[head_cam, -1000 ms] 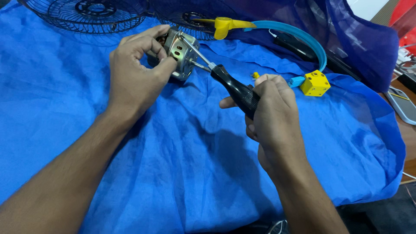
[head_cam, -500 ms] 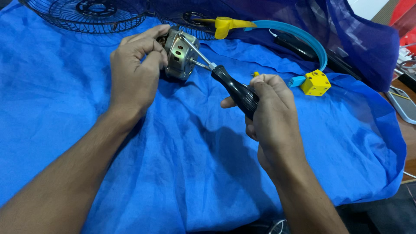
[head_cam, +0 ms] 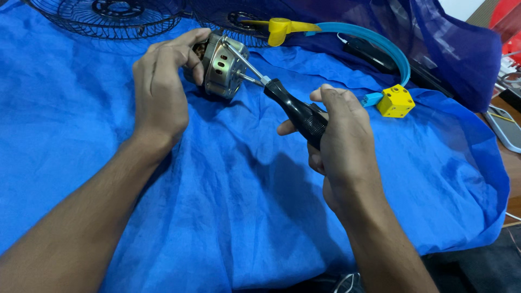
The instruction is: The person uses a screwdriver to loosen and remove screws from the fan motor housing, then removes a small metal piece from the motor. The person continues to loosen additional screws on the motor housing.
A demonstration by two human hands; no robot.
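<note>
The round metal fan motor sat at about eleven o'clock in the view, tilted on its side on the blue cloth that covered the table. The left hand wrapped around its far side, fingers curled closed in a firm grip on the casing. The tip of the screwdriver touched the motor's face, its shaft slanting down toward four o'clock into a black handle. The right hand had its grip closed tight around that handle. At one o'clock from the motor lay a yellow-tipped curved blue strip, ending near a small yellow block. Black wire fan guards rested at twelve o'clock along the cloth's far edge.
</note>
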